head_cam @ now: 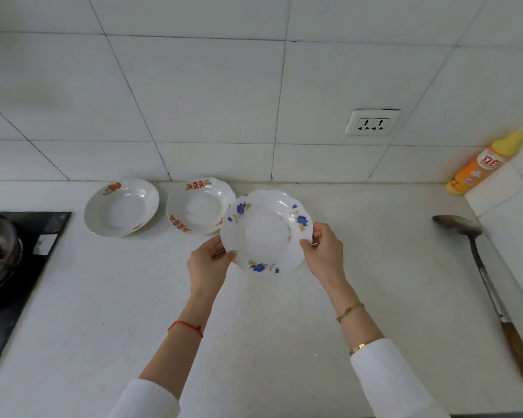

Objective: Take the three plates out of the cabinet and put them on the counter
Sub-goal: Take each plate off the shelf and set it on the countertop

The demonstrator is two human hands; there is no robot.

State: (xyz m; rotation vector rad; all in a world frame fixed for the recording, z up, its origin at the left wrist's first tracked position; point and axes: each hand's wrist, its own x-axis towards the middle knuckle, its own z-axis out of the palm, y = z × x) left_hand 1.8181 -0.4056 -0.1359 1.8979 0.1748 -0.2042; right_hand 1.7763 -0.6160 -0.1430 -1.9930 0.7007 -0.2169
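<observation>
Step in hand: the third and last plate was being brought to the counter (pixel 284 327); by the look of it, the setting-down had not yet happened.

Blue-flowered plate (pixel 264 232): held over the counter, tilted a little toward the camera, its far left rim overlapping the red-patterned plate in the picture; whether the two touched could not be told.

Left hand (pixel 207 262): closed on the plate's near left rim, thumb on the upper face and fingers curled beneath.

Right hand (pixel 325 250): closed on the right rim the same way, thumb on top, the other fingers wrapped under and behind the edge.

Plates already down: an orange-flowered plate (pixel 121 206) lay nearest the stove; the red-patterned plate (pixel 200 205) lay just beside it on the right, both close to the tiled wall (pixel 224 101).

Free room: bare counter stretched to the right of the red-patterned plate and in front of it, well apart from the metal spatula (pixel 477 267) and the orange detergent bottle (pixel 483 167) at the far right.

Other fixtures: a black gas hob (pixel 18 267) sat at the left edge; a wall socket (pixel 372 122) was above the counter.

Next move, as judged: level the plate, shift it rightward clear of the red-patterned plate's rim, lower it flat, then slip both sets of fingers out from underneath.

Risk, as judged: lowering it straight down might clip the neighbour's scalloped edge.
</observation>
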